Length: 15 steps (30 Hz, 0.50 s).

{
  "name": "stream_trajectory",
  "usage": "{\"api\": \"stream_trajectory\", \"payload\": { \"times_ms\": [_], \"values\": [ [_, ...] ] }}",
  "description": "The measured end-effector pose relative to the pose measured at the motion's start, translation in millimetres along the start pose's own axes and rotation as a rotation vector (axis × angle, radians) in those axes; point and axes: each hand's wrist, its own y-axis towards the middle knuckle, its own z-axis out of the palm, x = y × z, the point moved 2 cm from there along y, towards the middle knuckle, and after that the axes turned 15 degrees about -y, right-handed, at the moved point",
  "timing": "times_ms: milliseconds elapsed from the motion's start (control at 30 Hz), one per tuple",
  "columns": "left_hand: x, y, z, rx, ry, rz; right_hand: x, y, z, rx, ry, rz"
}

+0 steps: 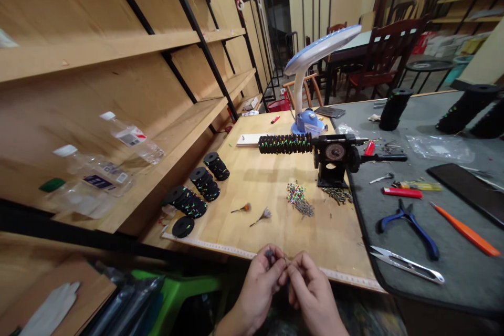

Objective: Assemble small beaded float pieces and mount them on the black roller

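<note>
Both hands meet at the table's front edge, fingertips almost touching. My left hand [264, 278] is closed in a pinch, with a small dark tuft [269, 254] showing between its fingers. My right hand [309, 286] is also pinched, close to the left fingertips; a thin strand seems to lie between them, too small to make out. Beyond the hands lie an orange-tipped tuft [247, 207] and a grey tuft [266, 213] on the wooden table [220, 220]. Colourful beads [295, 192] and small grey pieces [304, 208] form a pile to their right.
A black hand-cranked device [334, 160] carries a row of spools [285, 143]. Stacked black spools [186, 202] stand left. A blue-white lamp [305, 121] is behind. On the grey mat [370, 210] lie pliers [407, 223], snips [407, 265], lighters [401, 192] and orange tweezers [466, 230].
</note>
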Motion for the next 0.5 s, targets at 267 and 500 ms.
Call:
{"api": "stream_trajectory", "payload": {
  "times_ms": [267,500],
  "values": [
    [-4,-1,0.8,0.058,0.213,0.124,0,0,0,0.011,-0.011,0.005],
    [-13,-6,-2.1,0.016,0.559,0.359,-8,2,-2,0.023,-0.035,0.009]
  ]
}}
